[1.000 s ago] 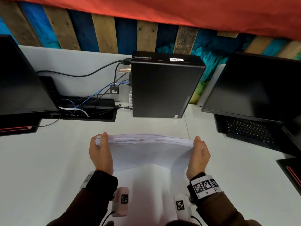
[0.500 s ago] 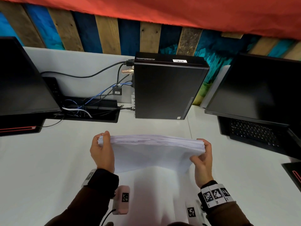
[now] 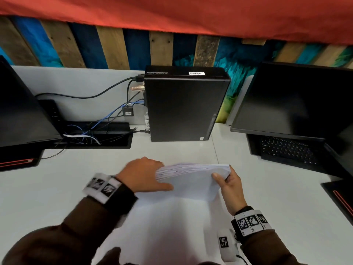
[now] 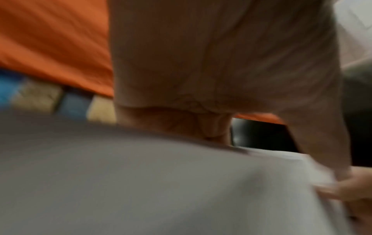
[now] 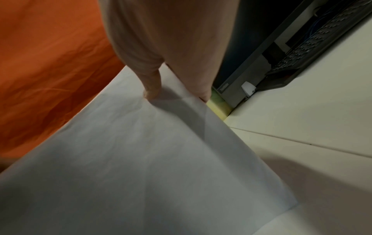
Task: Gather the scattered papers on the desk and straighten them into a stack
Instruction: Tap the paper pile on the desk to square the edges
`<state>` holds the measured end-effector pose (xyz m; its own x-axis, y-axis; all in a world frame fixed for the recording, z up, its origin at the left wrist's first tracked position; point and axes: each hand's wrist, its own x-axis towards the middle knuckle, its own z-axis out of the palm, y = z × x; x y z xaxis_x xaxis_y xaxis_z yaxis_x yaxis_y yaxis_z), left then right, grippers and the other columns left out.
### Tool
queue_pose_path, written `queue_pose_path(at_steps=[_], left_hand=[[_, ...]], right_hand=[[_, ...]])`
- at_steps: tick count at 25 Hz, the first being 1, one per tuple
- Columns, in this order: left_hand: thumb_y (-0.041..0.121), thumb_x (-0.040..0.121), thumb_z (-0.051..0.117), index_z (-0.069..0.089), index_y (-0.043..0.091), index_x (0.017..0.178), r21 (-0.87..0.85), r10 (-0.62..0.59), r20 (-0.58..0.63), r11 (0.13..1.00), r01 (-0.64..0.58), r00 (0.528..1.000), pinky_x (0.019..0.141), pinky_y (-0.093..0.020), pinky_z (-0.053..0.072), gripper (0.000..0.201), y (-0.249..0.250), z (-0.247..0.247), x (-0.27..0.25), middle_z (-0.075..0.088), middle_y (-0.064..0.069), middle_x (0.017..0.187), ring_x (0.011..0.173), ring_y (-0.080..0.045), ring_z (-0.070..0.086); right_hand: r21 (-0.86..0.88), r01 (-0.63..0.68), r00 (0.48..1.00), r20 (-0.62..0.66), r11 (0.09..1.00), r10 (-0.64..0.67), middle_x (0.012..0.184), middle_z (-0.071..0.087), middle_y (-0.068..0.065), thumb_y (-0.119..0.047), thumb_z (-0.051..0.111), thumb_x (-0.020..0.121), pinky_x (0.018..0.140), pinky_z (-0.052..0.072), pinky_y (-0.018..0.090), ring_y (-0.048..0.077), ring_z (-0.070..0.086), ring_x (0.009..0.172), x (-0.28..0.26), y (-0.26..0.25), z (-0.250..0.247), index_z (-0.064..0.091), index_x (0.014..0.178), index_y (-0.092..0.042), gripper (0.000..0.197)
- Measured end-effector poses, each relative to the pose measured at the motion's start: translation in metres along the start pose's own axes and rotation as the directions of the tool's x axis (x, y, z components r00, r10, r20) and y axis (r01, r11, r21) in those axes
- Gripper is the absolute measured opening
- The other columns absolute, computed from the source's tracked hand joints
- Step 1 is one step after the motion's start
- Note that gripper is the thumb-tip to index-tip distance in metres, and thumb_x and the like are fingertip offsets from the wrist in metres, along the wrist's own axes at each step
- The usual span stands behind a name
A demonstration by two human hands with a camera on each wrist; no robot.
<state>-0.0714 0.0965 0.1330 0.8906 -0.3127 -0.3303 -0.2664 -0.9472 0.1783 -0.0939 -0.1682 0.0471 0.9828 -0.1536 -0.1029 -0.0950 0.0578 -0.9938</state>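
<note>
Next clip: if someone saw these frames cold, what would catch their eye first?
First the white paper stack, held on edge over the white desk at centre, the right hand pinching its right corner and the left hand pressed against its left edge. Behind it stands a black computer tower, flanked by dark monitors. Above that, a red cloth hangs over painted wooden slats.

Left hand smeared by motion blur, its fingertips hidden behind the stack of papers, right hand fingers tucked out of sight behind the stack, left wrist view blurred throughout, left monitor cut off by the frame edge
</note>
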Motion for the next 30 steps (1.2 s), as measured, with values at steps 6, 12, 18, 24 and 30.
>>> queue_pose_path(at_steps=[6,12,18,24,30], left_hand=[[0.033,0.091,0.050,0.063,0.021,0.103,0.015,-0.039,-0.128,0.999,0.041,0.991,0.075,-0.034,0.044,0.021,0.033,0.018,0.028,0.067,-0.008,0.104,0.097,-0.031,0.061],[0.030,0.076,0.070,0.070,0.012,0.073,-0.822,-0.240,-0.213,0.568,-0.041,0.947,0.063,-0.031,0.050,0.018,-0.016,0.009,0.000,0.075,-0.008,0.074,0.066,-0.022,0.067],[0.016,0.081,0.070,0.071,0.008,0.089,-0.978,-0.443,-0.027,0.197,0.068,0.896,0.051,-0.020,0.053,0.011,-0.036,0.076,-0.023,0.076,0.007,0.065,0.070,-0.021,0.071],[0.011,0.075,0.072,0.072,0.015,0.095,-0.968,-0.441,-0.250,0.140,-0.209,0.862,0.067,-0.016,0.054,0.020,-0.038,0.069,-0.029,0.077,0.015,0.083,0.088,-0.011,0.071],[0.000,0.078,0.070,0.066,0.021,0.090,-0.927,-0.484,-0.376,0.193,-0.322,0.790,0.066,-0.006,0.050,0.024,-0.026,0.068,-0.026,0.072,0.031,0.074,0.076,0.012,0.066]], right_hand=[[-0.131,-0.113,0.972,-0.221,0.985,0.082,0.134,0.045,0.003,-0.019,0.079,0.075,0.097,0.040,0.026,0.021,0.043,0.124,-0.007,0.014,0.009,0.036,0.138,-0.021,0.077],[0.036,-0.517,0.852,0.122,0.856,0.509,0.148,0.043,0.006,-0.033,0.084,0.065,0.099,0.037,0.033,0.020,0.046,0.132,-0.023,0.038,0.026,0.024,0.148,-0.022,0.103],[-0.019,-0.445,0.813,0.411,0.895,0.413,0.119,0.071,0.010,0.001,0.062,0.086,0.094,0.053,0.044,0.028,0.066,0.111,-0.012,0.016,0.039,0.060,0.124,-0.011,0.040],[-0.118,0.002,0.981,0.194,0.993,0.021,0.084,0.077,-0.011,0.005,0.061,0.085,0.076,0.057,0.027,0.016,0.072,0.088,-0.013,-0.042,0.058,0.071,0.092,-0.019,0.027],[-0.077,0.086,0.992,0.098,0.993,-0.079,0.081,0.077,-0.016,0.006,0.063,0.085,0.074,0.052,0.021,0.000,0.071,0.080,-0.021,-0.035,0.053,0.070,0.096,-0.006,0.018]])
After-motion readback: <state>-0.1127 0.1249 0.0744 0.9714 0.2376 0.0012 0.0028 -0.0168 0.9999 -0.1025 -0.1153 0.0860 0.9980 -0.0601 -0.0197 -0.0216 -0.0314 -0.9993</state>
